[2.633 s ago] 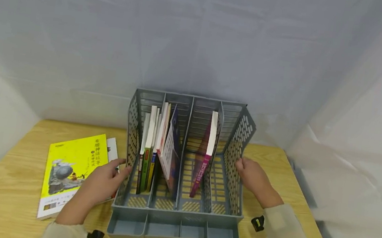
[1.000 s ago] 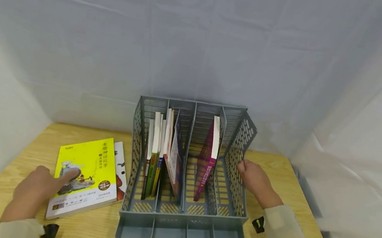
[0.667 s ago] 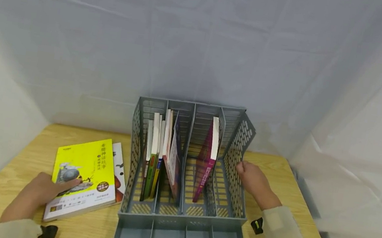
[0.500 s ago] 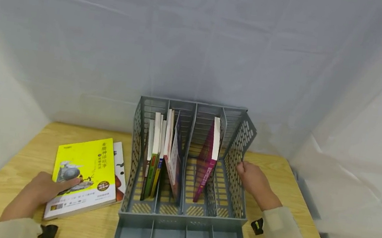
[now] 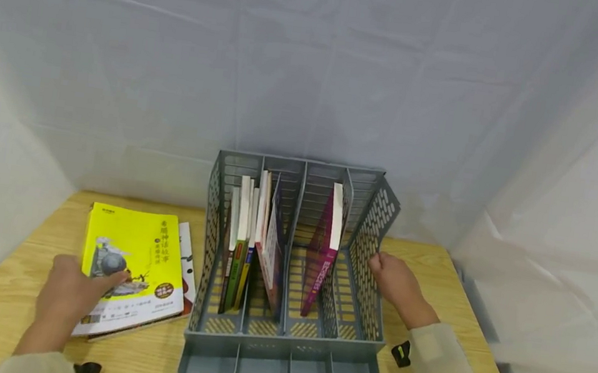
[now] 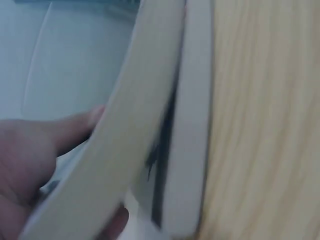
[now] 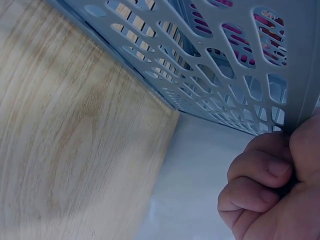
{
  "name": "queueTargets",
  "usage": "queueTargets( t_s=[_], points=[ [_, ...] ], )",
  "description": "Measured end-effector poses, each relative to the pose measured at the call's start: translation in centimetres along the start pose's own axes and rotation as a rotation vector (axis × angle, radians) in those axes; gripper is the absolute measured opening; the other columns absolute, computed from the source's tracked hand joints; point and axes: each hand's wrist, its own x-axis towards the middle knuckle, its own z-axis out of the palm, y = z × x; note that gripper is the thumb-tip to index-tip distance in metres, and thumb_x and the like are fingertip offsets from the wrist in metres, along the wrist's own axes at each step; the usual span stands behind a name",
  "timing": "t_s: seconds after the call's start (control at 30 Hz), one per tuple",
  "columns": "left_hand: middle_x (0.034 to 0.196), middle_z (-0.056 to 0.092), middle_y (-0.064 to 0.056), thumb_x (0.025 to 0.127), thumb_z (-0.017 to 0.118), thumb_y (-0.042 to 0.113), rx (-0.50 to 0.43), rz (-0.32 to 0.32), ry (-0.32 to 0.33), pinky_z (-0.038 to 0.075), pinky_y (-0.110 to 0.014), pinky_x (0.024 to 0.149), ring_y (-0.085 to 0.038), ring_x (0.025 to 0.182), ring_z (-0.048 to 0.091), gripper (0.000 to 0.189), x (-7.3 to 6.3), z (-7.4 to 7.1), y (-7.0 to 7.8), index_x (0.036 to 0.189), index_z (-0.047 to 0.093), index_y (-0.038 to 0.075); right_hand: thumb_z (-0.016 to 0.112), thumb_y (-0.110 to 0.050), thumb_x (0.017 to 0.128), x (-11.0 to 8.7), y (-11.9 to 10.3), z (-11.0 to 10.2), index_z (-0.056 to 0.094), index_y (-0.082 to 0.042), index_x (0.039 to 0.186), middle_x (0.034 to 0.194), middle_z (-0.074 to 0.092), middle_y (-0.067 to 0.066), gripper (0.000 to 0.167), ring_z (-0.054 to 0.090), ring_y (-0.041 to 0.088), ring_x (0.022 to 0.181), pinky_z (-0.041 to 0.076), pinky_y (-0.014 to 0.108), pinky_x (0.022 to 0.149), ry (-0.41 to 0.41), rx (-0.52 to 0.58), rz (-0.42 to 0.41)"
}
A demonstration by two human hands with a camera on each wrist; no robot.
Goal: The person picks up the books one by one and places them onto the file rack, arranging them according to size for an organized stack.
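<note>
My left hand (image 5: 72, 292) pinches the left side of a yellow-covered book (image 5: 138, 241), thumb on the cover and fingers underneath. In the left wrist view that book's page edge (image 6: 115, 120) bends up, with a gap between it and the book below (image 6: 187, 150). The lower book (image 5: 187, 266) has a white cover and is mostly hidden. My right hand (image 5: 398, 288) grips the front edge of the right side wall of a grey file rack (image 5: 284, 339); in the right wrist view its fingers (image 7: 255, 187) are curled at that perforated wall (image 7: 210, 70).
In the rack's two left compartments several thin books (image 5: 239, 254) stand upright or leaning. A magenta-spined book (image 5: 321, 265) leans in the third compartment. Shallow trays (image 5: 281, 367) run along the rack's front. Pale sheeting (image 5: 315, 62) hangs behind the wooden table (image 5: 6, 299).
My left hand has left the rack's left side for the yellow book and lifted its left edge, turning it slightly. My right hand keeps its grip on the rack.
</note>
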Motion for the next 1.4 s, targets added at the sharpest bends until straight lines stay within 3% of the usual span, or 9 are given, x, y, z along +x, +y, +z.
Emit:
queueTargets(
  t_s=[0.1, 0.3, 0.5, 0.57, 0.7, 0.83, 0.9, 1.1, 1.4],
  points=[
    [0.097, 0.052, -0.028, 0.089, 0.073, 0.061, -0.029, 0.012, 0.085, 0.043, -0.037, 0.055, -0.033, 0.077, 0.055, 0.104, -0.6, -0.1, 0.6, 0.142, 0.021, -0.011, 0.034, -0.011, 0.111, 0.4, 0.0, 0.3, 0.033, -0.014, 0.076, 0.067, 0.029, 0.000, 0.034, 0.024, 0.015, 0.060, 0.024, 0.031, 0.062, -0.021, 0.105, 0.130],
    [0.112, 0.059, -0.029, 0.096, 0.068, 0.055, -0.119, 0.133, 0.238, 0.044, -0.035, 0.055, -0.030, 0.077, 0.059, 0.092, -1.5, -0.9, 1.6, 0.154, 0.027, -0.005, 0.038, -0.002, 0.108, 0.0, 0.0, 0.6, 0.028, -0.015, 0.078, 0.069, 0.024, -0.001, 0.035, 0.019, 0.013, 0.062, 0.020, 0.029, 0.062, 0.024, 0.015, -0.007],
    [0.109, 0.067, -0.020, 0.096, 0.075, 0.032, -0.410, 0.389, 0.574, 0.046, -0.013, 0.045, 0.008, 0.060, 0.055, 0.065, -4.7, -1.4, 4.2, 0.142, 0.040, 0.003, 0.035, -0.007, 0.109, 0.3, -0.2, 0.6, 0.031, -0.015, 0.077, 0.068, 0.027, -0.001, 0.034, 0.023, 0.014, 0.060, 0.022, 0.029, 0.061, -0.002, 0.095, 0.072],
    [0.111, 0.068, -0.017, 0.095, 0.077, 0.025, -0.459, 0.467, 0.604, 0.047, -0.010, 0.049, 0.012, 0.066, 0.056, 0.057, -5.4, -1.6, 5.1, 0.137, 0.043, 0.007, 0.034, -0.010, 0.110, 0.4, -0.3, 0.6, 0.031, -0.014, 0.076, 0.068, 0.029, 0.000, 0.034, 0.024, 0.015, 0.060, 0.023, 0.030, 0.061, -0.015, 0.125, 0.115],
    [0.112, 0.069, -0.024, 0.096, 0.072, 0.017, -0.300, 0.558, 0.404, 0.054, -0.020, 0.051, -0.012, 0.077, 0.069, 0.047, -6.1, -1.4, 6.4, 0.135, 0.050, 0.003, 0.031, -0.018, 0.112, 0.5, -0.2, 0.5, 0.033, -0.014, 0.076, 0.068, 0.033, 0.002, 0.036, 0.027, 0.016, 0.060, 0.027, 0.031, 0.061, -0.029, 0.204, 0.240],
    [0.124, 0.060, -0.040, 0.100, 0.060, 0.020, -0.101, 0.572, 0.134, 0.056, -0.040, 0.051, -0.047, 0.088, 0.071, 0.064, -6.3, -0.6, 7.1, 0.152, 0.032, -0.005, 0.030, -0.018, 0.112, 0.5, -0.1, 0.4, 0.033, -0.013, 0.077, 0.068, 0.033, 0.003, 0.036, 0.027, 0.017, 0.060, 0.028, 0.032, 0.062, -0.037, 0.211, 0.258],
    [0.129, 0.056, -0.042, 0.104, 0.053, 0.023, -0.072, 0.540, 0.053, 0.056, -0.041, 0.053, -0.049, 0.092, 0.070, 0.067, -6.5, -0.4, 7.4, 0.157, 0.023, -0.005, 0.029, -0.019, 0.112, 0.5, -0.1, 0.3, 0.033, -0.013, 0.077, 0.068, 0.033, 0.003, 0.036, 0.027, 0.017, 0.060, 0.028, 0.033, 0.062, -0.034, 0.218, 0.259],
    [0.129, 0.057, -0.042, 0.108, 0.042, 0.027, -0.038, 0.466, -0.084, 0.054, -0.034, 0.050, -0.036, 0.084, 0.070, 0.060, -6.6, -0.2, 7.4, 0.154, 0.032, -0.010, 0.030, -0.020, 0.112, 0.3, -0.3, 0.3, 0.033, -0.013, 0.077, 0.068, 0.033, 0.003, 0.036, 0.028, 0.018, 0.060, 0.028, 0.033, 0.063, -0.040, 0.234, 0.285],
    [0.134, 0.054, -0.042, 0.109, 0.040, 0.028, -0.056, 0.453, -0.107, 0.056, -0.037, 0.057, -0.037, 0.090, 0.070, 0.061, -6.5, -0.1, 6.7, 0.157, 0.028, -0.007, 0.028, -0.024, 0.113, 0.7, -0.7, 0.6, 0.031, -0.014, 0.078, 0.069, 0.030, 0.003, 0.036, 0.023, 0.018, 0.061, 0.025, 0.034, 0.064, -0.055, 0.241, 0.300]
  ],
)
